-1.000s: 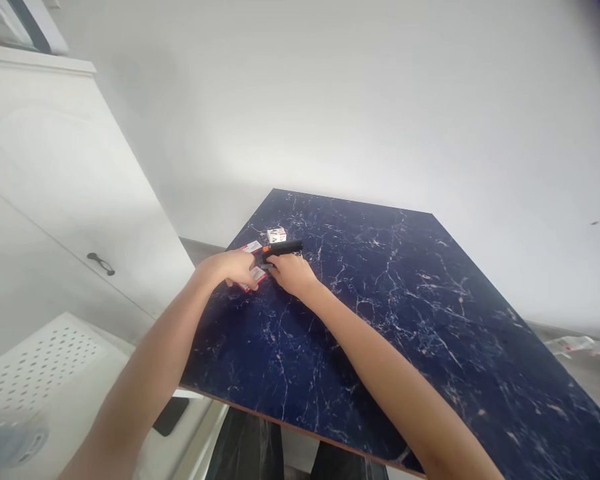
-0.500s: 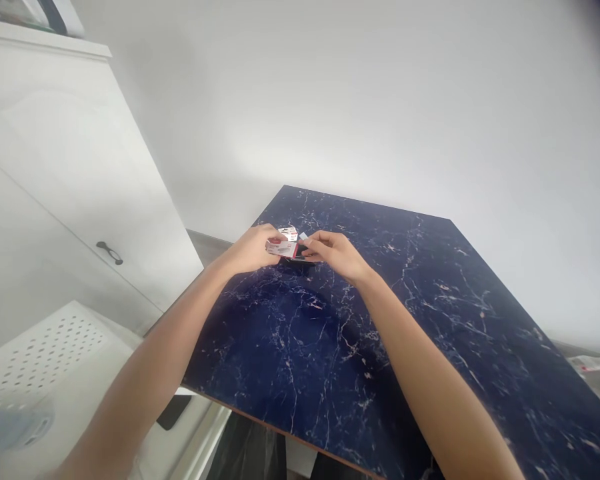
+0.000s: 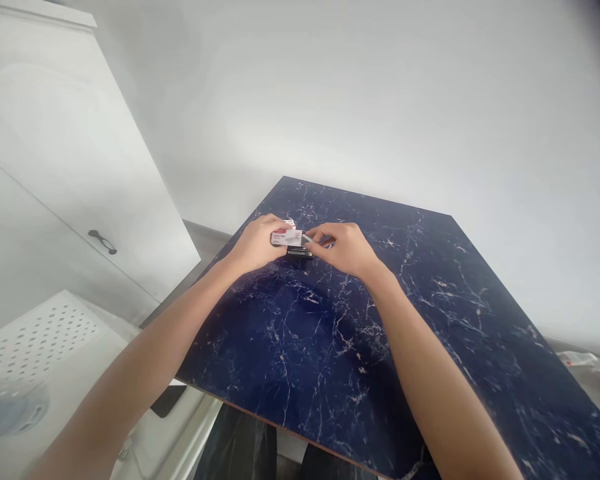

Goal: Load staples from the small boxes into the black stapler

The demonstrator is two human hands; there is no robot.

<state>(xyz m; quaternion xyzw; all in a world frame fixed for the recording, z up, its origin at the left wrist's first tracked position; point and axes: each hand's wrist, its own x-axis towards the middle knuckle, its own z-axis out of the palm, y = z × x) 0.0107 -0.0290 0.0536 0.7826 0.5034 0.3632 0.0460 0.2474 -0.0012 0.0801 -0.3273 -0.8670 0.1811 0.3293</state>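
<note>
My left hand [image 3: 259, 245] is closed around a small white box with red print [image 3: 287, 238], held over the far left part of the blue marbled table [image 3: 290, 333]. A second white-and-red printed piece [image 3: 290, 224] shows just behind that box; whether it is a flap or another packet I cannot tell. My right hand [image 3: 347, 248] pinches a small pale strip [image 3: 307, 238] beside the box's right end. Below the box lies a small black object with a shiny edge [image 3: 299, 253], partly hidden by the box and my left fingers.
A white cabinet [image 3: 70, 167] with a dark handle [image 3: 103, 242] stands at the left. A white perforated surface [image 3: 40, 340] and a dark flat item [image 3: 168, 401] are lower left. Behind the table rises a pale wall [image 3: 355, 100]. Crumpled plastic [image 3: 587, 361] lies at the far right.
The box has turned so its printed face shows more fully and sits slightly higher over the black object. My right hand has shifted a little to the right. The view has tilted slightly.
</note>
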